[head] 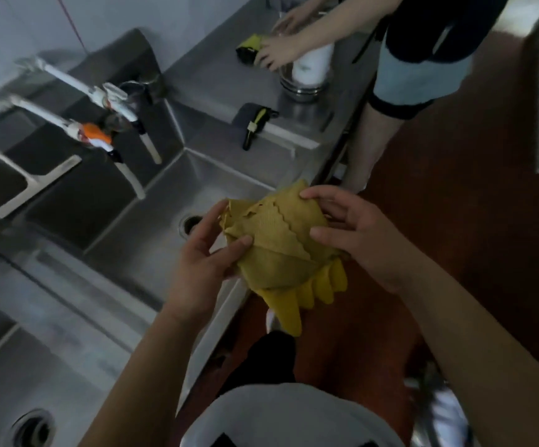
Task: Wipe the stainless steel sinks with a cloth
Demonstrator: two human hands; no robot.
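Cloth, yellow and soft, sits bunched up between two bare hands, above the front edge of the steel sink. It has a wavy, zigzag edge and many folds. The left hand grips its left side, with the thumb pressed on top and the fingers curled under. The right hand holds its right side, with fingers spread over the top fold. Yellow rubber glove fingers hang down from under the cloth, smooth and a bit shiny.

Below the hands the sink is a deep, square, gray metal bowl with a round drain in its floor. Another bowl lies by the near left corner. White taps reach out from the back wall. A small dark and yellow brush lies on the flat counter at the right edge. Farther back, another person touches a tall clear jar with something white inside.
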